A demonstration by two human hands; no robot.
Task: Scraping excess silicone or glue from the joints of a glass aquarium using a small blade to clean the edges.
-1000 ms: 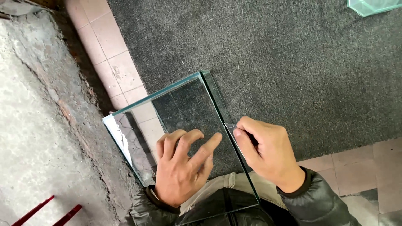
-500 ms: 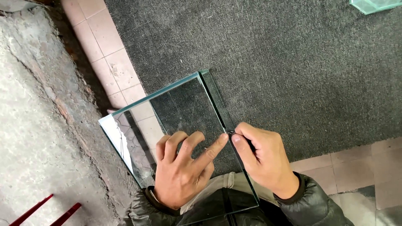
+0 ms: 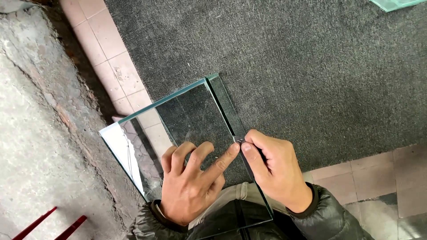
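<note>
The right hand [image 3: 271, 171] has its fingers [image 3: 249, 153] pinched shut on a small dark tool [image 3: 240, 140] at the right edge of a clear glass pane [image 3: 191, 120]. The left hand [image 3: 191, 184] lies flat on the pane, fingers [image 3: 222, 161] spread. The pane rests partly on grey carpet [image 3: 311, 66], partly over pink tiles [image 3: 106, 49]; cracked concrete [image 3: 35, 133] lies left.

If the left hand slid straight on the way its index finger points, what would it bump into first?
Almost at once the right hand: the left hand lies on the glass pane, and its index fingertip already nearly touches the right thumb at the pane's edge.
</note>
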